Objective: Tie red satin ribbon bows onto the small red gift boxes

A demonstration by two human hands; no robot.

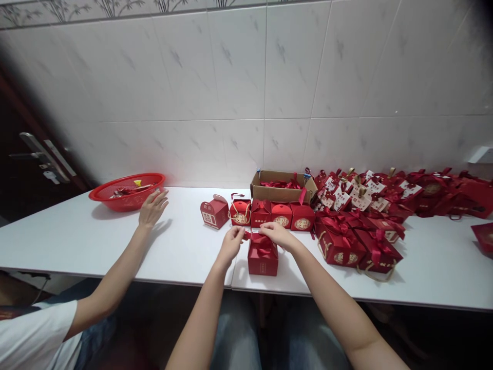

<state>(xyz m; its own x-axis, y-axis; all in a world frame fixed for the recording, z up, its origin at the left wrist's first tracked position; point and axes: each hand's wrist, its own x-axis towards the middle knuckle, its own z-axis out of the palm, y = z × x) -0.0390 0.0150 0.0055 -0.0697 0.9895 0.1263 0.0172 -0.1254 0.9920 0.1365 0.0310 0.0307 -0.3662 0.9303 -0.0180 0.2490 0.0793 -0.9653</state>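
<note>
A small dark red gift box (pixel 263 263) stands upright near the table's front edge, with a red satin ribbon (pixel 264 245) looped on its top. At the box's upper left, my left hand (pixel 231 244) pinches one end of that ribbon. My right hand (pixel 280 235) reaches over the back of the box from the right, its fingertips closed on the ribbon at the top. Just behind are several smaller red boxes in a row, one a red box with a gold cord (pixel 241 211). A separate red box with an arched top (pixel 214 212) is to their left.
At the left, a co-worker's hand (pixel 152 208) is held beside a red plastic basin (pixel 129 194) with small items inside. A cardboard box (pixel 283 191) of red ribbons stands against the wall. Ribboned boxes (pixel 341 240) and several tagged red bags (pixel 362 195) crowd the right.
</note>
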